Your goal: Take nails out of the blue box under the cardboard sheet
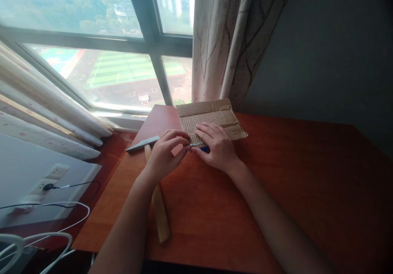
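A flat piece of brown cardboard (215, 116) covered with rows of small holes lies on the red-brown wooden table (291, 176) near the window. My right hand (216, 145) rests with its fingers laid on the cardboard's near edge and grips a small blue item (205, 149). My left hand (166, 153) is curled beside it, its fingertips pinching a tiny metal piece (192, 145) at the cardboard's near edge, meeting the right hand. What the metal piece is I cannot make out.
A hammer lies under my left arm, its grey metal head (143, 144) to the left and its wooden handle (160, 214) running toward the table's front edge. Curtains (227, 41) and a window (116, 69) stand behind. A wall socket (50, 180) with white cables sits at left.
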{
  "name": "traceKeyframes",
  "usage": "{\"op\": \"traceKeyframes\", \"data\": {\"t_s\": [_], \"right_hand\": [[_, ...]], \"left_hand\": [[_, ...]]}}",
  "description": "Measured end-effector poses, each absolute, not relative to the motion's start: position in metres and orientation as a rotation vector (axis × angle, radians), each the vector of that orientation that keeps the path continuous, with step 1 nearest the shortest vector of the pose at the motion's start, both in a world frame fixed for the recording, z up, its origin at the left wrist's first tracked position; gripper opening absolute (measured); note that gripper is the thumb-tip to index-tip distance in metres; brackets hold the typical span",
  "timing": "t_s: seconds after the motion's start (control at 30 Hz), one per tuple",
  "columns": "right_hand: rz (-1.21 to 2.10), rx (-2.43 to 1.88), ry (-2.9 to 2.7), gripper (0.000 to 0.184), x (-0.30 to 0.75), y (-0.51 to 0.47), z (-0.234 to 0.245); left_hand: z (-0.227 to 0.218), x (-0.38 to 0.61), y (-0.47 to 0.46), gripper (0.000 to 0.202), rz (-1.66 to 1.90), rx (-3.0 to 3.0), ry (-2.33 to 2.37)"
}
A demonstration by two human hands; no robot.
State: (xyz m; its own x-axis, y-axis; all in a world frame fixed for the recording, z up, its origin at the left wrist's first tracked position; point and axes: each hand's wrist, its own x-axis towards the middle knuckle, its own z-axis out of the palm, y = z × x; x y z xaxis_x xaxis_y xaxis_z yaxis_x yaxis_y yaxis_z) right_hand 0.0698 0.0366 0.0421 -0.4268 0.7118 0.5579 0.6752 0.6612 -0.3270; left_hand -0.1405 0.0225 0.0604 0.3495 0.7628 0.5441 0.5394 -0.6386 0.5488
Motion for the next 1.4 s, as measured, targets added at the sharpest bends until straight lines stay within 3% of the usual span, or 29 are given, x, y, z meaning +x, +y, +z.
{"op": "traceKeyframes", "data": {"t_s": [0.5,0.9,1.03,1.27,1.4], "right_hand": [[0.086,-1.096,-2.210,0.043,0.070,0.037,0.047],[0.097,-1.100,-2.222,0.046,0.070,0.037,0.049],[0.111,-1.098,-2.215,0.046,0.069,0.037,0.049],[0.134,-1.100,-2.199,0.047,0.069,0.038,0.048],[0.126,-1.096,-2.198,0.047,0.069,0.037,0.049]], "left_hand": [[0.054,-0.126,0.018,0.012,1.409,1.672,1.127],[0.072,-0.123,0.018,0.022,1.705,1.472,1.426],[0.069,-0.143,0.015,0.023,1.521,1.645,1.586],[0.050,-0.167,-0.009,0.020,0.623,2.395,1.927],[0.040,-0.167,-0.018,0.021,0.343,2.498,1.989]]}}
